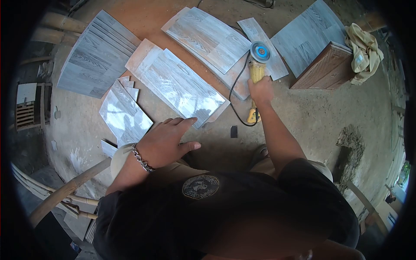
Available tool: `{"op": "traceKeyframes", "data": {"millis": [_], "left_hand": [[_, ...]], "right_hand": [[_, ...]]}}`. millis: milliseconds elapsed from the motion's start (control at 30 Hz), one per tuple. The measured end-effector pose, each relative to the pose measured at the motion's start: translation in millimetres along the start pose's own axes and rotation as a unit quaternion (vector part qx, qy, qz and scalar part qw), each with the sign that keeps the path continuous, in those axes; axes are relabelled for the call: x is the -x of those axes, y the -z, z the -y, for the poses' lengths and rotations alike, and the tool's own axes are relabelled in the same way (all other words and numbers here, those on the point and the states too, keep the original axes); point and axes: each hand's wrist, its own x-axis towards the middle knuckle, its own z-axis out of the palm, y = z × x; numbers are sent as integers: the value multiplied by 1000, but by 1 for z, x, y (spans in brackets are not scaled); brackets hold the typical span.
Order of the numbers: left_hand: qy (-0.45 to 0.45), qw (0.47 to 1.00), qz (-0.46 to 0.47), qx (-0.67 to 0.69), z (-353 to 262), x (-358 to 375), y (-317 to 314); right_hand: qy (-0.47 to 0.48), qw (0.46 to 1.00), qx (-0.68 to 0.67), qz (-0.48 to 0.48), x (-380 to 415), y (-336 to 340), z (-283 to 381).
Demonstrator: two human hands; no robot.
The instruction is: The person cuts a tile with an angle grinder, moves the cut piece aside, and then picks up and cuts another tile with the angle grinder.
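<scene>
My right hand is wrapped round the body of a yellow angle grinder, whose blue-centred disc points away from me. A black power cord loops from the grinder's rear end along its left side. My left hand wears a chain bracelet and holds nothing; its thumb stands apart from the fingers. Just beyond its fingertips lies a glossy grey wood-pattern tile, resting on another tile with its dusty edge showing. Left of that hand is a cut grey tile with smaller offcuts around it.
A fanned stack of grey tiles lies at the far left. More tiles are stacked at the back. On the right, brown-backed tiles lean beside a beige cloth. A small dark piece lies on the floor, and a bamboo pole crosses at lower left.
</scene>
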Motion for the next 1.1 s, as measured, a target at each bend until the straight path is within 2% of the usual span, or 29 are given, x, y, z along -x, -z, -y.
{"op": "traceKeyframes", "data": {"millis": [433, 933, 1000, 1067, 1100], "left_hand": [[15, 999, 32, -10, -3, -2, 2], [14, 999, 24, -23, -7, 1, 1], [4, 999, 34, 25, -9, 3, 10], [73, 990, 19, 118, -11, 19, 40], [98, 989, -51, 95, -21, 32, 56]], "right_hand": [[-10, 1000, 7, 2, 1, 0, 3], [-9, 999, 37, -12, 5, -7, 9], [-9, 999, 43, -7, 4, -8, 7], [-15, 999, 50, -1, 5, -7, 7], [-10, 997, 71, 9, 2, -2, 8]]}}
